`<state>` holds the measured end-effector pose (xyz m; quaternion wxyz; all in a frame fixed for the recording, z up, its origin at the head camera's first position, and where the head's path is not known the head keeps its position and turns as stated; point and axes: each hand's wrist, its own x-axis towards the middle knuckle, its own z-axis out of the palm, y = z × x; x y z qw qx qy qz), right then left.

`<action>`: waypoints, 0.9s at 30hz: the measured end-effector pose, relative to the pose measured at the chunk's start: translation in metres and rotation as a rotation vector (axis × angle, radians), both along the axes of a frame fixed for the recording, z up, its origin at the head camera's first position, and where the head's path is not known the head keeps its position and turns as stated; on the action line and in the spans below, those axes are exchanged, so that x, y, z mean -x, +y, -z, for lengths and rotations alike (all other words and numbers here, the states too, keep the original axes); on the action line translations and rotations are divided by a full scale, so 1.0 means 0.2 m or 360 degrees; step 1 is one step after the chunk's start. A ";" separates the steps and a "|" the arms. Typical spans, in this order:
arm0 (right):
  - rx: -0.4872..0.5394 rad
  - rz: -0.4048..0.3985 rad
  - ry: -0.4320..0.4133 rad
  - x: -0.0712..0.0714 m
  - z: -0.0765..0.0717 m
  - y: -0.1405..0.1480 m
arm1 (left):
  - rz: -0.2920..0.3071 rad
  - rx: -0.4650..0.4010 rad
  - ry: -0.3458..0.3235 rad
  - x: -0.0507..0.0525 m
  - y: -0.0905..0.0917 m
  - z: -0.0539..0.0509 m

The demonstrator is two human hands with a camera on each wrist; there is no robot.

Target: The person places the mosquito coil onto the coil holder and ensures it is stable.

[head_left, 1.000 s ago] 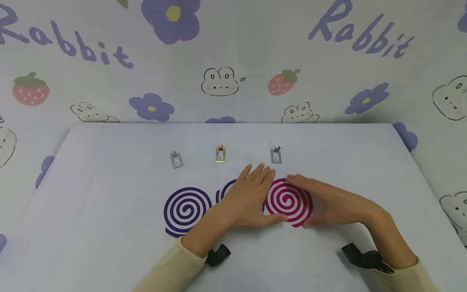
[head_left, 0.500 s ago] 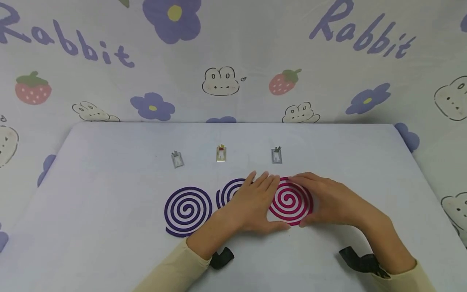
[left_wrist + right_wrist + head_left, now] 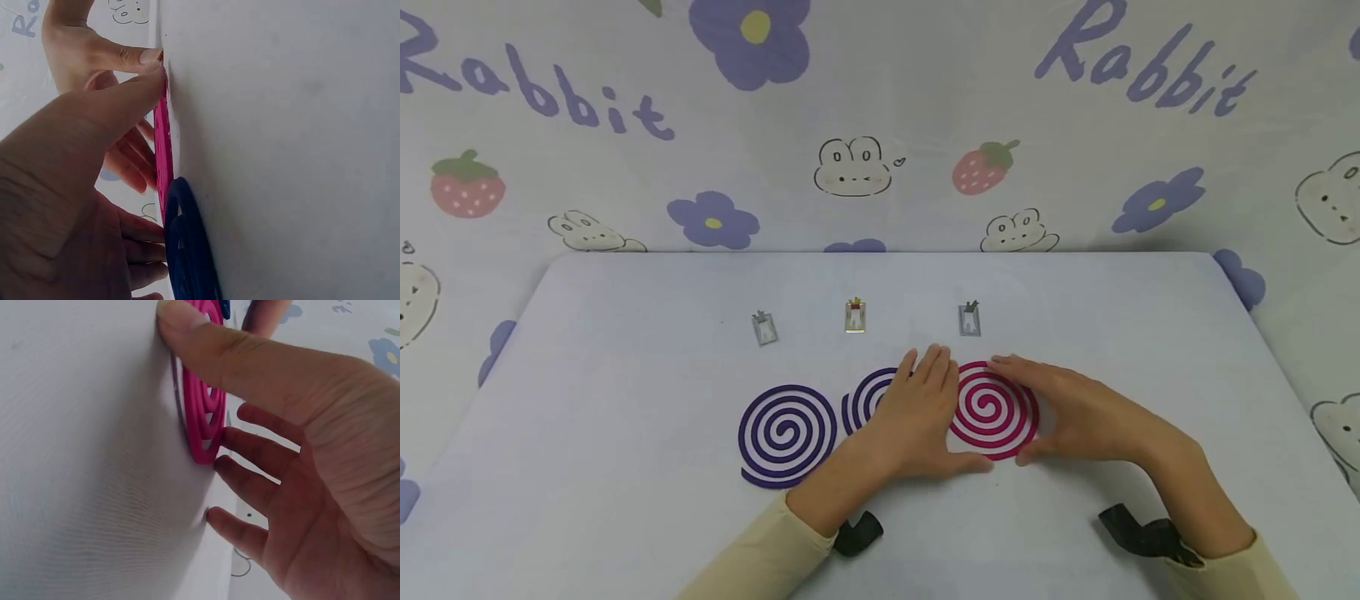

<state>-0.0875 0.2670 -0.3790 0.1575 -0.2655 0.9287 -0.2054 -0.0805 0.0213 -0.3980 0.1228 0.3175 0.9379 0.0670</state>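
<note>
Two hands framed the pink spiral on the white worktop: the right hand curved round its rim, gripping it, while the left hand lay straight-fingered over the middle purple spiral. Uneven pressure could have buckled the thin coils or ridden one spiral onto another. A rabbit-print backdrop hung behind.

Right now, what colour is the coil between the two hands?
Bright pink all over its visible part; the coil shows best in the head view.
</note>
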 end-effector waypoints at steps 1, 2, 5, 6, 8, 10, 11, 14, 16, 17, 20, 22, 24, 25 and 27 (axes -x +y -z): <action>-0.0007 0.0001 0.0002 0.00 0.00 0.00 | -0.0005 0.0005 0.0004 0.00 0.00 0.00; -0.0012 0.0000 0.0013 0.00 0.00 0.00 | -0.0009 0.0009 0.0011 0.00 0.00 0.00; -0.0014 0.0002 0.0061 0.00 0.00 -0.02 | -0.0005 0.0023 0.0040 0.00 0.00 0.00; -0.0013 0.0006 0.0074 0.00 0.00 -0.02 | -0.0001 0.0030 0.0052 0.00 0.00 0.00; -0.0003 0.0018 0.0084 0.00 0.00 -0.02 | 0.0006 0.0041 0.0060 0.00 0.00 0.00; 0.0011 0.0033 0.0065 0.00 0.00 -0.02 | 0.0013 0.0048 0.0064 0.00 0.00 0.00; 0.0016 0.0036 0.0057 0.00 0.01 -0.01 | 0.0016 0.0048 0.0060 0.00 0.00 -0.01; 0.0024 0.0027 0.0039 0.00 0.01 0.00 | 0.0023 0.0035 0.0045 0.01 0.00 -0.01; 0.0028 0.0014 0.0028 0.01 0.02 0.01 | 0.0026 0.0013 0.0028 0.00 -0.01 -0.01; 0.0030 0.0004 0.0028 0.01 0.02 0.01 | 0.0027 0.0005 0.0019 0.00 -0.01 -0.01; 0.0037 -0.0017 0.0024 0.02 0.04 0.01 | 0.0029 -0.0012 0.0011 0.00 0.00 0.00; 0.0036 -0.0018 0.0029 0.02 0.05 0.01 | 0.0030 -0.0012 0.0016 0.00 0.00 0.00; 0.0028 -0.0013 0.0045 0.02 0.06 0.00 | 0.0034 -0.0011 0.0020 0.00 0.00 0.00; 0.0023 -0.0004 0.0053 0.03 0.06 0.00 | 0.0034 -0.0009 0.0019 0.00 0.00 0.00; 0.0015 0.0011 0.0064 0.03 0.06 0.00 | 0.0032 -0.0017 0.0008 0.00 0.00 0.00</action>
